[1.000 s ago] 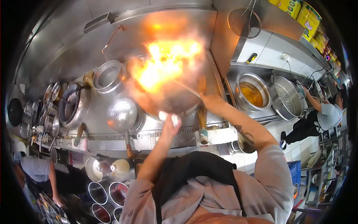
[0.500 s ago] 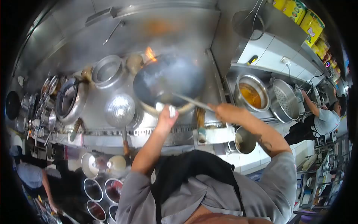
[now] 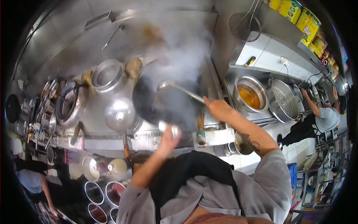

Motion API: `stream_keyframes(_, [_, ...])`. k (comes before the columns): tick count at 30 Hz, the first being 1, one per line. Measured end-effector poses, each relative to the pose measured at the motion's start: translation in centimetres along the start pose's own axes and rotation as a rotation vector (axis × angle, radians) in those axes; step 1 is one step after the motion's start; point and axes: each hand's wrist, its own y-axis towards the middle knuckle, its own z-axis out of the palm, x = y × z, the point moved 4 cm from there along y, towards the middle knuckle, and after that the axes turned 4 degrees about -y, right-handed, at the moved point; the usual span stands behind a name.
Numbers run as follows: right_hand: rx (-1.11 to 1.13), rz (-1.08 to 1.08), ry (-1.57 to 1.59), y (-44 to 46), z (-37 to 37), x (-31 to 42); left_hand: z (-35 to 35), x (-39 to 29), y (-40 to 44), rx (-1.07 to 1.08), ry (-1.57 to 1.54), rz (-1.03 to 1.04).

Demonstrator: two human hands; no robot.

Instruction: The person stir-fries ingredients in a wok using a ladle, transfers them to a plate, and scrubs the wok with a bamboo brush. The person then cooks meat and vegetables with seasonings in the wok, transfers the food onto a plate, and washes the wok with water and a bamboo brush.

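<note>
A large dark wok [image 3: 145,99] stands on the stove, with grey smoke rising over its right half. My right hand [image 3: 217,109] is wrapped round the handle of a long metal ladle [image 3: 182,90], whose bowl is over the wok. At the wok's near edge my left hand [image 3: 169,140] is closed on a white cloth [image 3: 163,126]. What lies inside the wok is mostly hidden by smoke. A perforated strainer [image 3: 120,114] with a wooden handle rests left of the wok.
Nested metal bowls [image 3: 107,75] stand at the back left. To the right are a pot of orange liquid [image 3: 249,98] and a perforated pot [image 3: 283,100]. Several round containers [image 3: 94,192] sit lower left. One person [image 3: 326,117] is at the right, another [image 3: 31,181] at the lower left.
The large flames over the wok have gone, and smoke rises there instead. The ladle has moved up and across the wok. My left hand still holds the cloth.
</note>
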Motion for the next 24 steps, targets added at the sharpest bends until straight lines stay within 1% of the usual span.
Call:
stream_keyframes(1, [0.045,-0.003,0.010,-0.5,-0.3,0.5,-0.6,0.9,2.7,0.029,-0.099,-0.093])
stream_keyframes(3, [0.119,-0.002,0.019,-1.0,-1.5,0.8,-1.1,3.6,7.2,0.023,-0.421,-0.281])
stream_keyframes(4, [0.109,-0.031,0.042,-1.5,-1.9,0.1,-1.1,2.5,8.2,0.018,-0.398,-0.205])
stream_keyframes(6, [0.104,-0.098,0.108,-3.4,-1.4,-0.8,-0.9,-0.9,8.3,-0.058,-0.031,0.090])
stream_keyframes(7, [0.251,-0.004,0.118,-3.5,-2.0,-0.5,-1.0,-0.1,8.0,-0.050,-0.202,-0.069])
stream_keyframes(9, [0.285,0.023,0.162,-4.4,-2.0,0.4,-1.2,1.2,7.1,-0.120,-0.558,-0.390])
stream_keyframes(10, [0.273,0.047,0.164,-4.0,-2.8,-0.2,0.0,0.5,7.9,-0.218,-1.070,-0.831])
stream_keyframes(11, [0.271,0.010,0.182,-4.7,-2.1,-1.2,0.3,-1.0,7.6,-0.249,-1.105,-0.895])
stream_keyframes(12, [0.270,0.016,0.186,-4.8,-2.4,-1.7,0.6,-4.4,6.2,-0.293,-1.140,-0.967])
stream_keyframes(13, [0.271,0.019,0.193,-4.7,-2.7,-2.0,0.6,-5.4,5.8,-0.268,-1.132,-0.961])
stream_keyframes(14, [0.279,0.024,0.209,-4.8,-2.5,-1.9,0.2,-5.0,6.0,-0.273,-1.144,-0.938])
stream_keyframes(15, [0.241,0.036,0.213,-3.8,-2.3,-1.9,-0.2,-4.2,7.0,-0.270,-1.153,-0.914])
stream_keyframes(16, [0.201,0.047,0.149,-2.8,-1.6,-1.9,-0.5,-2.7,7.9,-0.257,-1.165,-0.883])
stream_keyframes(18, [0.117,0.070,0.014,-1.1,0.8,-2.5,-0.4,3.8,6.8,-0.139,-0.906,-0.664])
stream_keyframes(19, [0.037,0.023,-0.056,-0.9,1.9,-2.7,0.5,2.7,4.2,-0.352,-1.161,-0.893])
stream_keyframes(20, [0.036,0.028,-0.057,-1.7,1.1,-2.3,0.4,3.8,1.6,-0.167,-0.956,-0.717])
stream_keyframes(21, [0.026,0.034,-0.059,-2.5,-0.8,-1.8,0.4,4.8,-1.1,-0.042,-0.748,-0.525])
stream_keyframes(22, [0.018,0.042,-0.064,-2.7,-2.0,-2.0,1.3,2.9,-2.5,-0.057,-1.142,-0.916])
stream_keyframes(23, [-0.026,0.005,-0.054,-2.9,-1.9,-2.2,0.0,1.2,-0.9,-0.052,-0.598,-0.397])
stream_keyframes(24, [-0.013,-0.010,-0.049,-3.0,-1.7,-2.1,-0.4,0.2,0.3,-0.030,-0.312,-0.184])
